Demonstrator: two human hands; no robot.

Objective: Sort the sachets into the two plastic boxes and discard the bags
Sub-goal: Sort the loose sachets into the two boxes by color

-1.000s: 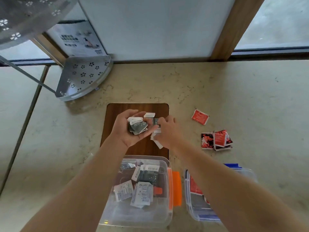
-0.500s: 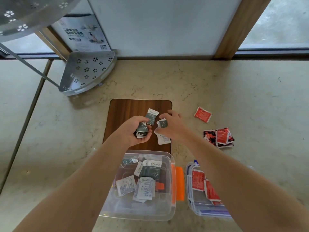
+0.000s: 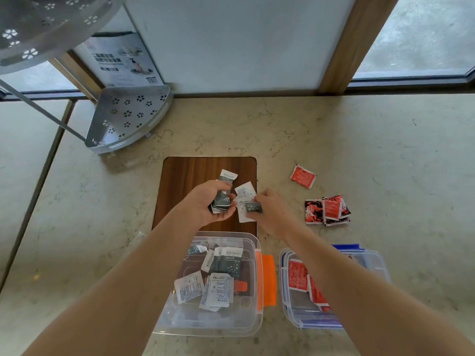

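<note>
I see the dark grey sachets (image 3: 221, 201) bunched in my left hand (image 3: 205, 204), whose fingers (image 3: 226, 185) curl closed around the crumpled bundle above the near half of the wooden board (image 3: 190, 176). My right hand (image 3: 270, 211) sits just beside it, fingers pinching one small dark sachet (image 3: 254, 207) at the board's right edge. Under and between the two hands lie white sachets (image 3: 244, 195) on the board, and another grey-and-white sachet (image 3: 227, 176) rests a little farther back, just beyond my left fingertips.

Nearer to me, the clear box with orange latches (image 3: 253, 322) stands on the tabletop (image 3: 359, 140), touching the board's near edge or very close to it. It holds several grey and white sachets (image 3: 223, 276) lying loose on its floor. To its right, well separated by the orange latch, the clear box with blue trim (image 3: 288, 309) holds red sachets (image 3: 298, 274); my right forearm crosses over it and hides much of the inside.

On the bare tabletop right of the board, a small heap of red sachets (image 3: 327, 209) lies near my right hand but apart from it, and a single red sachet (image 3: 303, 176) lies farther back, on its own.

At the back left, a grey perforated corner shelf (image 3: 126, 116) stands on the tabletop with a printed carton (image 3: 120, 60) propped behind it.
</note>
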